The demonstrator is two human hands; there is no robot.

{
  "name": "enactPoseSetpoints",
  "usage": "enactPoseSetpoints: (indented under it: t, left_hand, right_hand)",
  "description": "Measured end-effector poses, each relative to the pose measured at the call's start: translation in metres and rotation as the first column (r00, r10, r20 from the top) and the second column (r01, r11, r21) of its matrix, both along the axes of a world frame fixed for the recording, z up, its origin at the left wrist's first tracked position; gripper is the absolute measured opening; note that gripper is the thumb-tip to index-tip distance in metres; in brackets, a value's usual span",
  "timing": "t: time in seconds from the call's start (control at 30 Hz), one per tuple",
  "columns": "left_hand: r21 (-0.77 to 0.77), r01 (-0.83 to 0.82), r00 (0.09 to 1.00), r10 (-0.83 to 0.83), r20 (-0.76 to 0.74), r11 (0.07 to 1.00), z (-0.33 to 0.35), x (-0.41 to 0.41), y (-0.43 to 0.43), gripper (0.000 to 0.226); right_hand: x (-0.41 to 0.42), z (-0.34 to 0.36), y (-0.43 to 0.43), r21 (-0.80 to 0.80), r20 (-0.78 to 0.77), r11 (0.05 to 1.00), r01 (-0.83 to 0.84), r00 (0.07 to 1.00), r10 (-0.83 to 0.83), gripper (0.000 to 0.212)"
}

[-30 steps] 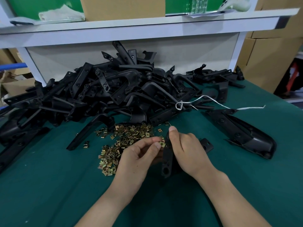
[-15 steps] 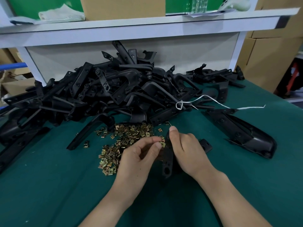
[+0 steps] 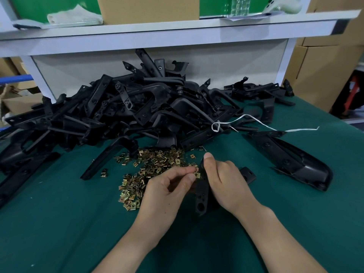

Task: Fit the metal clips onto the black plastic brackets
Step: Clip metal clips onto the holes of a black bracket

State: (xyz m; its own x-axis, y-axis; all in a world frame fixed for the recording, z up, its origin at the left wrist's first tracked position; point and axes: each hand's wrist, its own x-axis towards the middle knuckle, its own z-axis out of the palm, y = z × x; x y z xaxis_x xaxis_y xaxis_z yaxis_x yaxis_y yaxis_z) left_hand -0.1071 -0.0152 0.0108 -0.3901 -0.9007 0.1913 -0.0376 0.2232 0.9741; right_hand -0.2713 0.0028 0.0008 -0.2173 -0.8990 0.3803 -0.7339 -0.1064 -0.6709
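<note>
Here, the metal clip (image 3: pixel 197 175) lies at the centre of the frame, pinched between the thumb and forefinger of the left hand (image 3: pixel 165 192) and touching the left edge of the black bracket (image 3: pixel 201 196). We cannot tell from this view whether the clip is partly seated or only presented to the edge.

The right hand (image 3: pixel 226 182) is clenched round the bracket, which stands on edge, with the thumb laid up along its upper end. We judge that this grip steadies the part and gives a counter-force to the sideways push of the clip. The bracket's lower end, with its round hole, points towards the lower edge of the frame.

The loose clips (image 3: pixel 155 166) lie in a spread on the green bench (image 3: pixel 59 223) just left of the hands, presumably so that the pinching hand reaches the next one without a stretch. Behind them, across the middle of the frame, is the heap of brackets (image 3: pixel 137 111), with a white string (image 3: pixel 256 120) trailing off its right side. One larger black part (image 3: pixel 291 160) lies apart at the right.
</note>
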Motion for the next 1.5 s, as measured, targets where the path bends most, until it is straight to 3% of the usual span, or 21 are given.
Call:
enactPoseSetpoints:
  t: [0.33,0.43,0.53,0.67,0.97,1.2,1.27,1.33,1.43,1.5]
  left_hand:
    - [0.001,0.027,0.999,-0.027,0.027,1.000,-0.008,-0.001,0.000,0.017]
    - [0.164,0.132,0.985,-0.112,-0.128,0.978,-0.010,-0.001,-0.003,0.021]
    - [0.372,0.334,0.915,-0.203,-0.348,0.866,-0.010,-0.002,-0.006,0.026]
    - [0.476,0.452,0.871,-0.257,-0.420,0.754,-0.011,0.000,-0.012,0.031]
    - [0.456,0.477,0.860,-0.293,-0.417,0.751,-0.014,0.003,-0.011,0.037]
    - [0.465,0.501,0.850,-0.315,-0.422,0.730,-0.015,0.004,-0.014,0.039]
    - [0.459,0.504,0.846,-0.312,-0.432,0.731,-0.015,0.003,-0.016,0.039]
    - [0.446,0.503,0.844,-0.310,-0.438,0.741,-0.017,0.003,-0.017,0.039]
    - [0.405,0.508,0.846,-0.351,-0.402,0.760,-0.019,0.001,-0.016,0.038]
    - [0.382,0.503,0.853,-0.372,-0.367,0.776,-0.020,0.000,-0.013,0.036]
  right_hand:
    - [-0.006,-0.002,0.000,0.007,-0.106,0.999,-0.034,0.994,0.034,0.060]
    - [-0.005,-0.002,0.000,-0.027,-0.119,0.999,-0.027,0.993,0.024,0.058]
    - [-0.005,-0.001,0.001,-0.056,-0.175,0.998,-0.012,0.985,0.002,0.055]
    - [-0.003,-0.001,0.002,-0.097,-0.295,0.995,0.000,0.955,-0.028,0.049]
    - [0.003,0.000,0.003,-0.160,-0.377,0.987,0.012,0.923,-0.072,0.046]
    - [0.000,0.001,0.002,-0.101,-0.358,0.993,-0.057,0.933,0.017,0.048]
    - [-0.001,0.000,0.001,-0.090,-0.317,0.995,-0.049,0.948,0.018,0.052]
    - [0.001,0.000,0.001,-0.074,-0.174,0.997,-0.037,0.984,0.023,0.062]
    - [0.003,0.001,-0.001,-0.081,0.174,0.996,-0.043,0.983,0.057,0.060]
    - [0.006,0.004,-0.004,-0.136,0.416,0.991,-0.019,0.907,0.074,0.056]
